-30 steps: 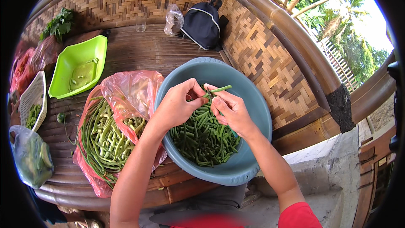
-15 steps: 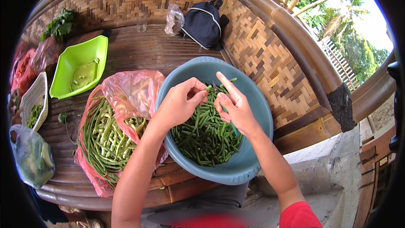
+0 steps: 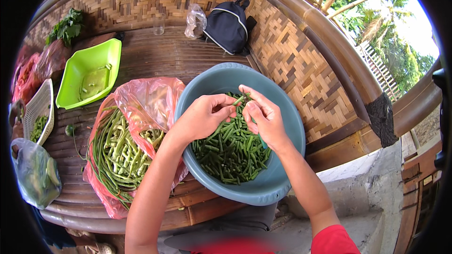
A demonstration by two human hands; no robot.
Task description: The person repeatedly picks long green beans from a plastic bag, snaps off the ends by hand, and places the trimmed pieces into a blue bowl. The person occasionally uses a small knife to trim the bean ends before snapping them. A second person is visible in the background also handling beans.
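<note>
Both hands work over the blue basin [image 3: 282,188], which sits on the edge of the bamboo bench [image 3: 155,56]. The left hand [image 3: 200,117] and the right hand [image 3: 263,117] pinch the same long bean [image 3: 241,99] between thumb and fingertips; the other fingers are loosely curled. The bean is held just above the heap of cut beans [image 3: 230,153] inside the basin.

I think a snapped piece could fly over the rim, because the hands are near the far side of the basin. The basin also hangs a little past the bench edge, so a hard push down could tip it. The pink bag [image 3: 146,106] with uncut beans [image 3: 115,150] lies open, touching the basin, and pods may slide off it.

Compared with half a second ago, the right index finger is no longer raised straight; it is now bent onto the bean, and the two hands are closer together. One second ago a longer part of the bean stuck out to the right.
</note>
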